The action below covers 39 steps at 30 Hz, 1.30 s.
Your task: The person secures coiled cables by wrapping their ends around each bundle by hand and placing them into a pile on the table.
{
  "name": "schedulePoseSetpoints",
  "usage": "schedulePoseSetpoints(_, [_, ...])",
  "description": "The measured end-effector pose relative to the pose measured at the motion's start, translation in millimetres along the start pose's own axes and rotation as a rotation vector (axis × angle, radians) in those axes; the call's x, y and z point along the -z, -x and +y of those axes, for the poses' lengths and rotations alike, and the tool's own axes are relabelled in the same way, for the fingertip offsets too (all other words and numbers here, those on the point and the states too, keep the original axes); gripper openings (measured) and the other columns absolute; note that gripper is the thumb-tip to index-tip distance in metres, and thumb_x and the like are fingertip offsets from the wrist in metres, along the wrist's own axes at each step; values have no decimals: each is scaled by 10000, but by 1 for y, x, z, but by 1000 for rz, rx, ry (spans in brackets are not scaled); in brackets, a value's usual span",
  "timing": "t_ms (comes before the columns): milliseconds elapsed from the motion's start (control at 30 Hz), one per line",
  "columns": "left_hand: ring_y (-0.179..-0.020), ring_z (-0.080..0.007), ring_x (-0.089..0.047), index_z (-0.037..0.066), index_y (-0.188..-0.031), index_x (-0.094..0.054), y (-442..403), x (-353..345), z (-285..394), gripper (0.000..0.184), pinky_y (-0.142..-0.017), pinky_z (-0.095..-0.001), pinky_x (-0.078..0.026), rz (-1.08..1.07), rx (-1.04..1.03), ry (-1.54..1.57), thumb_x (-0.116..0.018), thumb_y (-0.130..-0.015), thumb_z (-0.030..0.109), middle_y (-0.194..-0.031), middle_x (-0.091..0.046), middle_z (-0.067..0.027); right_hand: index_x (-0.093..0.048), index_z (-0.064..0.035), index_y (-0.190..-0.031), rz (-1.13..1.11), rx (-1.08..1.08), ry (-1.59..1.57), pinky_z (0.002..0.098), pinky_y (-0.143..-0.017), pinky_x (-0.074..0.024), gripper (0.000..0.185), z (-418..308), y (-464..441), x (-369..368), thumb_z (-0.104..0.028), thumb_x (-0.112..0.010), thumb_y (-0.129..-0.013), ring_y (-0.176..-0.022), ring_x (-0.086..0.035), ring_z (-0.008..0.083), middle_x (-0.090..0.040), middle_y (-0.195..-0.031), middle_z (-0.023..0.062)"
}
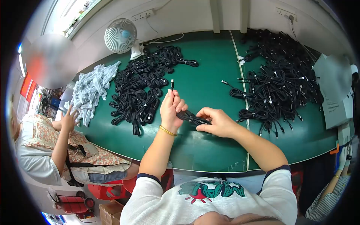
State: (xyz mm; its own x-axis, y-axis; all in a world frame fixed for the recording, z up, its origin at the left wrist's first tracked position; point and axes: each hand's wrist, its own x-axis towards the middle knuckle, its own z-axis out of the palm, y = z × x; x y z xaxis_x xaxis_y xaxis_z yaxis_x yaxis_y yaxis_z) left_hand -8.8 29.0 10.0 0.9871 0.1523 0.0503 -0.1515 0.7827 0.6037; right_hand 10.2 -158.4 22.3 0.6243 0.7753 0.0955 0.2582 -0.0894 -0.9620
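Note:
A coiled black cable (190, 117) hangs between my two hands above the green table (202, 86). My left hand (173, 107) is closed around one end of the cable, with its silver-tipped connector (172, 84) sticking up past the fingers. At the other end of the bundle, my right hand (217, 122) pinches the coil between thumb and fingers. Left of my hands lies a pile of tied black cables (137, 90). To the right is a larger heap of coiled black cables (277, 82), many with metal connector ends showing.
A pile of pale plastic-wrapped pieces (93, 88) lies at the left, near a co-worker's hand (69, 119). A small white fan (120, 36) stands at the back. A grey metal box (330, 93) is on the right edge, with another person's arm (332, 183) below it.

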Motion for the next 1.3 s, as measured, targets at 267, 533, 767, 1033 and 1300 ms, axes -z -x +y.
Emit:
schedulePoseSetpoints(267, [-1140, -251, -431, 24, -1260, -372, 14, -17, -33, 635, -968, -398, -329, -341, 191, -342, -429, -847, 504, -1237, -445, -123, -505, 18, -1005, 333, 112, -316, 192, -644, -449, 284, 6, -4, -8, -27, -637, -758, -720, -538, 61, -562, -880, 23])
schedulePoseSetpoints(533, [-772, -59, -487, 72, -1207, -461, 6, -7, -37, 403, -685, -217, -411, -74, 159, -592, -481, -891, 320, -920, -548, 1, -593, -1, -824, 460, 309, 347, 280, -600, -462, 161, 14, -14, 12, -13, -641, -671, -682, -566, 204, -559, -775, 94])
schedulePoseSetpoints(767, [-811, -87, -547, 56, -1154, -476, 2, 4, -50, 394, -711, -244, -468, 40, 199, -323, -626, -800, 139, -917, -558, -8, -547, -20, -854, 468, 465, 870, 380, -663, -435, 149, 12, -10, 8, -46, -574, -710, -776, -530, 297, -533, -836, 116])
schedulePoseSetpoints(1033, [-858, -102, -531, 29, -1157, -451, 9, -5, -48, 391, -793, -248, -429, -35, 51, -459, -604, -811, 128, -949, -553, -26, -560, 13, -854, 467, 474, 714, 351, -616, -434, 158, 4, -5, 1, -4, -586, -699, -722, -531, 290, -520, -811, 122])
schedulePoseSetpoints(1300, [-980, -129, -506, 36, -1065, -490, 13, -10, -52, 254, -860, -276, -409, -91, -35, -532, -559, -839, 129, -1027, -548, -58, -531, 2, -804, 402, 36, -13, 218, -429, -369, 30, 27, -4, 0, 0, -558, -791, -516, -488, 94, -539, -727, 52])
